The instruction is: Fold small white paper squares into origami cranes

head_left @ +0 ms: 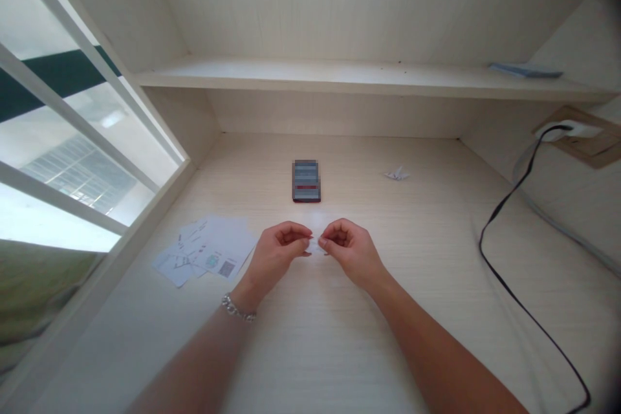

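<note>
My left hand and my right hand meet above the pale wood-grain desk, with their fingertips pinching a small piece of white paper from both sides. Most of that paper is hidden by my fingers, and its shape is hard to make out. A silver chain bracelet circles my left wrist. Beyond my hands, a dark phone lies flat, its surface blurred. A small folded white paper crane sits further right.
Printed sheets with a QR code lie to the left of my hands. A black cable runs along the right from a wall socket. A shelf with a flat blue item spans the back, and a white railing borders the left.
</note>
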`<state>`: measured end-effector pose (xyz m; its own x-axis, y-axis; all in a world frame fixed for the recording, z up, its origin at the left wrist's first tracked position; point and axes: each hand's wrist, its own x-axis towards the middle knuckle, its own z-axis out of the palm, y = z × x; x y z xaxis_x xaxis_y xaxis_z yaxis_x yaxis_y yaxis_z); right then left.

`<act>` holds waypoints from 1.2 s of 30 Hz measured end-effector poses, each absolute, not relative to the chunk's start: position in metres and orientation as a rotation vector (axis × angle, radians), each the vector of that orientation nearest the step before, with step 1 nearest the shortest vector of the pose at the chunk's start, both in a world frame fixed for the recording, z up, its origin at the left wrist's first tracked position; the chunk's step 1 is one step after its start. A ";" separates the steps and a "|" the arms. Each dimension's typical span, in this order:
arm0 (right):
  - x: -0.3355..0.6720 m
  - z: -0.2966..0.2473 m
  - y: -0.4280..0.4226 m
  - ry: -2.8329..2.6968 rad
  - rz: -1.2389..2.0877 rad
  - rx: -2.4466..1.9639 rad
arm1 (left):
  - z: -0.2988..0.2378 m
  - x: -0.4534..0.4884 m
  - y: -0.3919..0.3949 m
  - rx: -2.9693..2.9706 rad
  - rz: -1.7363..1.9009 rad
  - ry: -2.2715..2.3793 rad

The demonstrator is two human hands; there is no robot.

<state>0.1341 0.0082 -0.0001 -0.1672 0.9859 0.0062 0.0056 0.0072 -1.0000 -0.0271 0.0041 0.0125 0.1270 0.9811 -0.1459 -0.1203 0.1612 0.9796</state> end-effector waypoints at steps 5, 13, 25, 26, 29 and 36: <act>0.134 0.001 0.008 -1.363 1.296 -1.146 | 0.013 -0.026 0.005 1.086 1.064 1.147; 0.133 0.000 0.008 -1.306 1.346 -1.131 | 0.010 -0.025 0.005 1.124 1.071 1.157; 0.135 0.003 0.011 -1.141 1.533 -1.104 | 0.005 -0.027 0.007 1.169 1.137 1.149; 0.135 0.002 0.011 -1.167 1.512 -1.116 | 0.006 -0.027 0.006 1.175 1.136 1.154; 0.134 -0.002 0.010 -1.242 1.444 -1.151 | 0.005 -0.027 0.006 1.185 1.124 1.164; 0.134 -0.005 0.011 -1.257 1.430 -1.142 | 0.002 -0.028 0.007 1.192 1.081 1.166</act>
<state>0.1339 0.0107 -0.0047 -0.1800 0.9804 -0.0805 -0.0460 -0.0901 -0.9949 -0.0275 0.0069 0.0017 0.1007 0.9918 -0.0784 -0.0032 0.0792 0.9969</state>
